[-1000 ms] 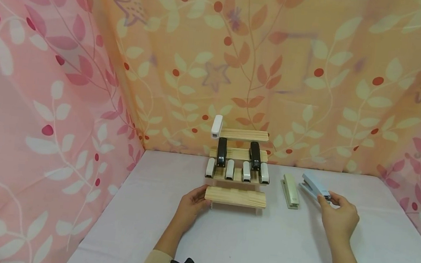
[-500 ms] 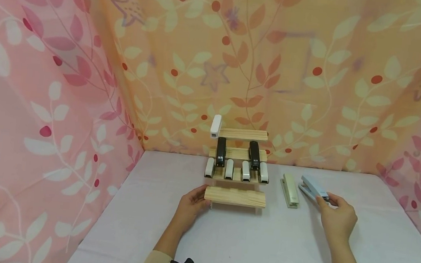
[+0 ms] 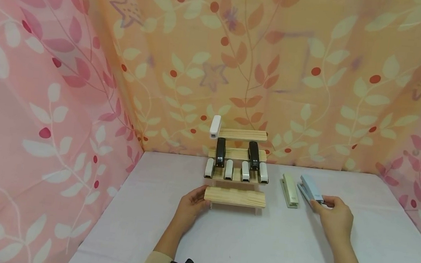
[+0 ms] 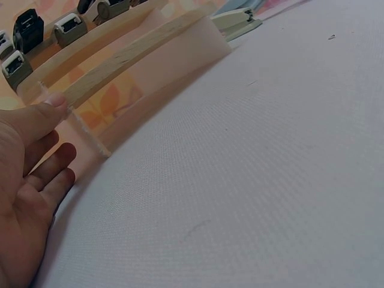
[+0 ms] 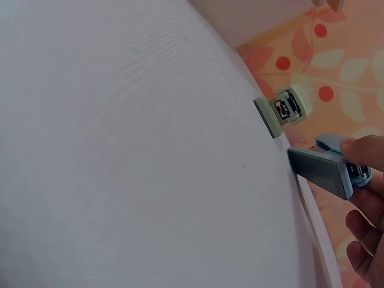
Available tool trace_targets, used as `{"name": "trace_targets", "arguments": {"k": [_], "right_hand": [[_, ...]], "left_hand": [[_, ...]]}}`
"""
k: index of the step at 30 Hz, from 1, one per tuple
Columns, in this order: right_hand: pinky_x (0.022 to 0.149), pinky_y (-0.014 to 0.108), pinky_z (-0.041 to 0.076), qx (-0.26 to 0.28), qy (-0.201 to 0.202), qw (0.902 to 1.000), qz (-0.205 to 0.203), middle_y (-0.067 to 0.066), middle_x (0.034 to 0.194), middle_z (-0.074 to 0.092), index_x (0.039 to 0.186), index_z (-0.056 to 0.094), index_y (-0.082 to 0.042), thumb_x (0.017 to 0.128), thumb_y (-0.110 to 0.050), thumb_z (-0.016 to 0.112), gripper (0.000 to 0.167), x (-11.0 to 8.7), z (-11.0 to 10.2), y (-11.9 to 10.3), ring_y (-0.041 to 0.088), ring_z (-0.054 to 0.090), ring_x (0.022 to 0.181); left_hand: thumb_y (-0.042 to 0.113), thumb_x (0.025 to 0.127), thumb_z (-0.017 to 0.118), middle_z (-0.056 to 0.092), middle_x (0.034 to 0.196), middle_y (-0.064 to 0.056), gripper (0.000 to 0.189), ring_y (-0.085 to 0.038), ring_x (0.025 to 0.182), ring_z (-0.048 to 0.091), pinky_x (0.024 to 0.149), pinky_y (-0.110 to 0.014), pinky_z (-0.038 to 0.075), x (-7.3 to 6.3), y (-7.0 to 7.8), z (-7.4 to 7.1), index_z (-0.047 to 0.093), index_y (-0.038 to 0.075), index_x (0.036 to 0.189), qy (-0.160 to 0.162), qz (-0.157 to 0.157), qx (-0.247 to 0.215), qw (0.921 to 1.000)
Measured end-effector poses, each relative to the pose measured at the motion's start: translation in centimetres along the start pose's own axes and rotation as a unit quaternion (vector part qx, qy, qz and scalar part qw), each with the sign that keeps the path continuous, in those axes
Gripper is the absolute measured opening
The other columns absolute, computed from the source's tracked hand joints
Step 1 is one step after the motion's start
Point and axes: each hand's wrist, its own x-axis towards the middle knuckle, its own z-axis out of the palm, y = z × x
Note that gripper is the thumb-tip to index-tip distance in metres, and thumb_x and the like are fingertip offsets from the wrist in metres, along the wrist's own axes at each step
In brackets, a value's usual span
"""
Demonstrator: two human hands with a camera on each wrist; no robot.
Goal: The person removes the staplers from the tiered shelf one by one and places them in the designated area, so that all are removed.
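The left hand (image 3: 190,205) pinches the left end of a pale wooden step rack (image 3: 234,196) with black and white staplers (image 3: 220,152) on its higher steps. Just right of it, a light green metal stapler (image 3: 290,191) sits on the white cloth-covered table (image 3: 240,253). Beside that, the right hand (image 3: 335,217) pinches the near end of a light blue stapler (image 3: 311,188).

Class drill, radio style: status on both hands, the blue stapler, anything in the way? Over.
Left hand holding front shelf by its left end. Right hand pinching blue stapler; table contact unclear. Green stapler sits between it and the rack.
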Motion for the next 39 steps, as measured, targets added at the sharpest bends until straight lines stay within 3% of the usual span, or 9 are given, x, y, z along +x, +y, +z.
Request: {"name": "trace_targets", "arguments": {"k": [9,21,29,39], "right_hand": [[0.057,0.018,0.041,-0.01,-0.018,0.9998,-0.008,0.027,0.114,0.067,0.12,0.066,0.004,0.088,-0.032,0.082,0.051,0.0,0.1,0.4,0.035,0.061,0.096],[0.055,0.024,0.043,-0.025,-0.035,0.999,-0.009,0.025,0.105,0.07,0.118,0.065,0.005,0.085,-0.032,0.086,0.053,0.2,0.6,0.7,0.031,0.063,0.086],[0.054,0.026,0.044,-0.036,-0.028,0.9986,-0.025,0.025,0.096,0.072,0.113,0.066,0.006,0.082,-0.026,0.087,0.05,-0.1,0.9,0.9,0.03,0.065,0.079],[0.055,0.026,0.045,-0.048,-0.026,0.9979,-0.035,0.023,0.092,0.072,0.113,0.066,0.007,0.084,-0.026,0.086,0.049,-0.2,1.1,1.4,0.029,0.067,0.076]], "left_hand": [[0.018,0.09,0.08,0.055,0.149,-0.014,0.066,-0.028,0.135,0.055,0.104,-0.021,0.051,-0.1,0.1,0.0,0.052,0.005,0.148,0.002,-0.006,-0.011,0.9999],[0.021,0.089,0.081,0.056,0.149,-0.011,0.067,-0.026,0.135,0.056,0.105,-0.02,0.05,-0.1,0.0,0.0,0.053,0.008,0.148,0.002,-0.005,-0.009,0.9999],[0.017,0.091,0.079,0.055,0.148,-0.017,0.065,-0.03,0.134,0.056,0.104,-0.021,0.051,-0.1,0.1,-0.1,0.051,0.004,0.148,-0.004,0.012,-0.009,0.9999],[0.013,0.09,0.079,0.055,0.148,-0.017,0.066,-0.031,0.134,0.056,0.103,-0.022,0.052,0.0,-0.2,-0.1,0.05,0.003,0.149,-0.005,-0.001,-0.022,0.9997]]}}
